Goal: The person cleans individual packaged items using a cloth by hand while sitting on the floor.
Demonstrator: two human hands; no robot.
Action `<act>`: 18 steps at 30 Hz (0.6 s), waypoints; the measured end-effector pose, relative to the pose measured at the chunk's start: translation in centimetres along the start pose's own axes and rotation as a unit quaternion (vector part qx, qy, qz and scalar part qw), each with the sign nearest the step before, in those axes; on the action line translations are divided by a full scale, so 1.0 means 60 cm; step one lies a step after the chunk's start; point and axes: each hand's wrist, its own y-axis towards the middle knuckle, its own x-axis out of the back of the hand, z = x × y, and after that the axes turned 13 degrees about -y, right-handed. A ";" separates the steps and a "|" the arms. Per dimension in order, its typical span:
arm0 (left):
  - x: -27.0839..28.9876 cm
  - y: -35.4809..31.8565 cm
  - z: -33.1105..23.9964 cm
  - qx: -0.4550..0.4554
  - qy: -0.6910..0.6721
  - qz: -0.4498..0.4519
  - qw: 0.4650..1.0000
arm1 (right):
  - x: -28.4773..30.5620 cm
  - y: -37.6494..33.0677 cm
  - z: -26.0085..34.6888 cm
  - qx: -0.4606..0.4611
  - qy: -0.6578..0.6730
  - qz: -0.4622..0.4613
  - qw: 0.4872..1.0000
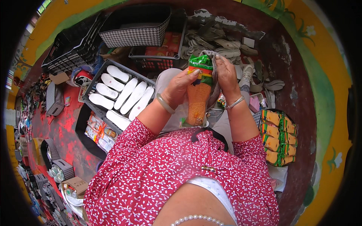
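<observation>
We grip a half-bagged orange insole [197, 101] with left hand [177, 89] and right hand [227, 75]; finished packs [279, 138] lie lower right, bare white insoles [124, 96] wait upper left.

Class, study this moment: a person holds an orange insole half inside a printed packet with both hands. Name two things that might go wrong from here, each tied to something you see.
1. The left hand and right hand grip only the top of the packet; the orange insole hangs below and might slip out.
2. A grey insole lies pressed behind the packet under the right hand; it may snag or crumple.
</observation>
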 end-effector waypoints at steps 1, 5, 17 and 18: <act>0.002 0.001 0.003 -0.004 -0.022 -0.002 1.000 | 0.005 -0.001 -0.008 -0.012 0.019 0.010 1.000; 0.009 0.005 -0.017 -0.012 -0.089 0.038 0.995 | 0.026 -0.013 -0.032 -0.126 0.124 0.021 0.984; 0.017 0.040 -0.001 -0.060 -0.150 0.002 0.987 | -0.027 -0.021 0.079 0.274 -0.305 -0.050 0.911; 0.019 0.046 -0.005 -0.070 -0.152 -0.022 0.986 | -0.033 -0.029 0.080 0.277 -0.292 -0.051 0.914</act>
